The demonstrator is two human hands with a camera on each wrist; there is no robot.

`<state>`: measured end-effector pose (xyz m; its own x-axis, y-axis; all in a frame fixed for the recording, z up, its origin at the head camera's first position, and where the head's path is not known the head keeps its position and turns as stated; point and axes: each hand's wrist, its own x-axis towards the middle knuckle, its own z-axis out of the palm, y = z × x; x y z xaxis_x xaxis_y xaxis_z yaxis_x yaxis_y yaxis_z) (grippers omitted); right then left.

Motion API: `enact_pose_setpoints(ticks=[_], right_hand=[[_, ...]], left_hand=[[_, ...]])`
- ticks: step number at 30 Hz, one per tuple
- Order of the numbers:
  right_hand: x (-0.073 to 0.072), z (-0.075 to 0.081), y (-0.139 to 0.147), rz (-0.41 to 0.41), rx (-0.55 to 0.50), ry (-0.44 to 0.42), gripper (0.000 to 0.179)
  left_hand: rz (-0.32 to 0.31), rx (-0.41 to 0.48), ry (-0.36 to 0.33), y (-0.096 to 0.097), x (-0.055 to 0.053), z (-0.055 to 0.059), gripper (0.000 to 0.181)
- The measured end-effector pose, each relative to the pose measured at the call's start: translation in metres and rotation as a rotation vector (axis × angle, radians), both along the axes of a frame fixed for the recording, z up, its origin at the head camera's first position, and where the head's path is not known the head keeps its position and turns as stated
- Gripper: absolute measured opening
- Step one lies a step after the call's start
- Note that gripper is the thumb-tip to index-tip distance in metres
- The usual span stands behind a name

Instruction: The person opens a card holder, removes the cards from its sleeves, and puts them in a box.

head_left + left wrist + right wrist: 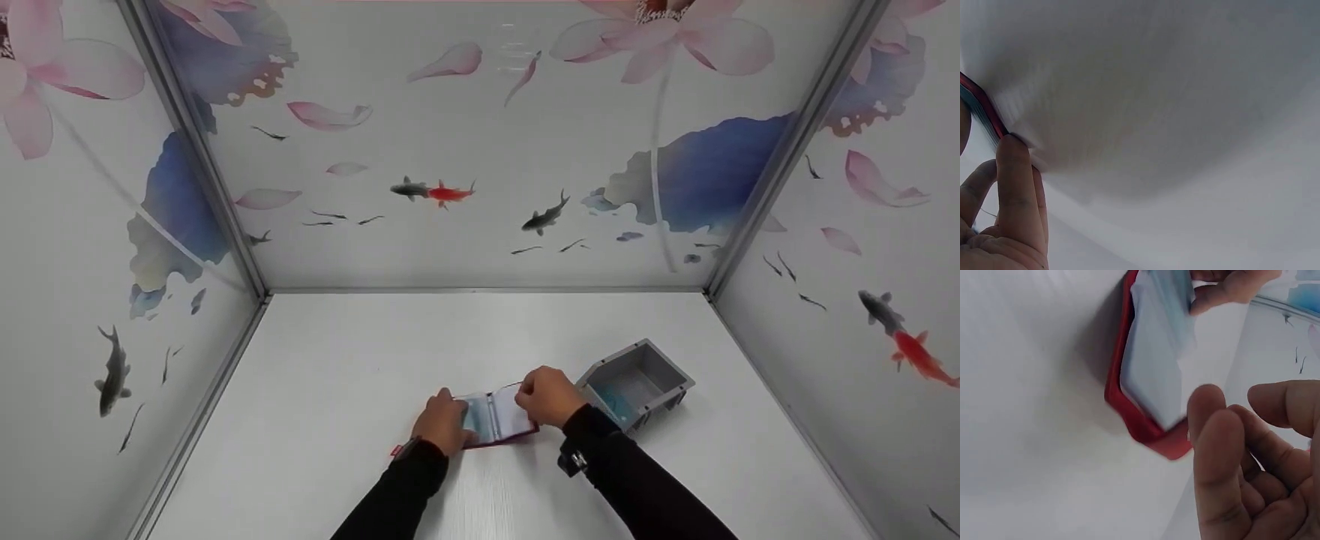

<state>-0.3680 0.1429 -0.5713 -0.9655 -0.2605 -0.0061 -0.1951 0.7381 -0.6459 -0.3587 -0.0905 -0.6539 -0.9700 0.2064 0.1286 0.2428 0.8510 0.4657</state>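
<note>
A small card holder (511, 414) with a red cover and clear plastic sleeves lies spread at its middle, close over the table. My left hand (441, 424) holds its left side, thumb on the bluish sleeves and fingers beneath; the left wrist view shows a fingertip at the edge of the red cover (995, 118). By the right-hand page is my right hand (553, 397). From the right wrist, its fingers (1219, 461) appear loosely bent beside the red cover (1148, 430), the thumb apart from them and nothing held between.
A grey plastic bin (664, 375) stands just right of my right hand, with light-blue flat pieces (616, 403) inside. White panels printed with flowers and fish (450, 193) wall in the white table (337, 360) at the back and both sides.
</note>
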Motion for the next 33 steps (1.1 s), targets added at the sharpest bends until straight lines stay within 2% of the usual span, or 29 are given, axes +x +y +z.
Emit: enact_pose_setpoints(ticks=[4, 10, 15, 18, 22, 26, 33], right_hand=[[0.005, -0.009, -0.01, 0.034, -0.049, -0.001, 0.018], [0.005, -0.026, -0.022, 0.108, -0.028, 0.025, 0.008], [0.006, -0.039, -0.03, 0.216, -0.053, 0.008, 0.024], [0.007, -0.043, -0.032, 0.256, -0.027, 0.018, 0.027], [0.007, -0.046, -0.035, 0.253, 0.017, 0.051, 0.031], [0.007, -0.047, -0.039, 0.237, 0.041, 0.075, 0.046], [0.01, -0.05, -0.044, 0.178, 0.1, 0.049, 0.073]], left_hand=[[0.002, -0.022, -0.025, 0.0, 0.0, 0.003, 0.048], [-0.003, -0.028, -0.028, 0.0, 0.002, 0.005, 0.048], [-0.019, -0.023, -0.001, -0.005, 0.0, 0.001, 0.047], [-0.028, -0.02, 0.012, -0.006, -0.002, -0.002, 0.044], [-0.032, -0.01, -0.006, -0.007, -0.004, -0.002, 0.045], [-0.037, 0.003, -0.022, -0.007, -0.004, -0.001, 0.051], [-0.061, 0.032, -0.029, -0.01, 0.0, 0.003, 0.055]])
